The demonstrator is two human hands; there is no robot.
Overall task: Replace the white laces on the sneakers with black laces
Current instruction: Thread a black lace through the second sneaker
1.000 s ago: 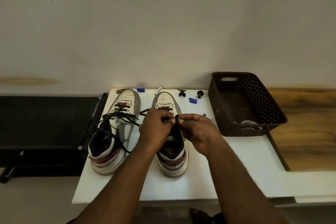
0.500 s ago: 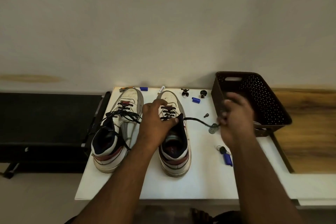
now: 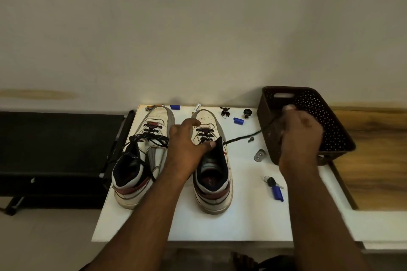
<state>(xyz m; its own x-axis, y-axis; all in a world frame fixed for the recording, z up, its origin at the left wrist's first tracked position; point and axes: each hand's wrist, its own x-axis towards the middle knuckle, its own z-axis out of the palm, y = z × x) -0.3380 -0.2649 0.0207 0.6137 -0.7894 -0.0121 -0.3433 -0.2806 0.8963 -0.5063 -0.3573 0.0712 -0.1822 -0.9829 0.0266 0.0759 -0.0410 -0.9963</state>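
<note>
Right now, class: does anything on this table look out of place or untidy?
Yes. Loose ends of the black lace on the left sneaker trail off the table's left edge, and small oddments lie scattered near the basket, including a blue-tagged key.

Both hands (left (image 3: pixel 187 141), right (image 3: pixel 300 136)) gripping, fingers curled.

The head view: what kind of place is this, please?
Probably a room in a home, not a workshop. A small white table stands against a plain wall, with sneakers, keys and a brown plastic basket on it, and a wooden surface beside it.
</note>
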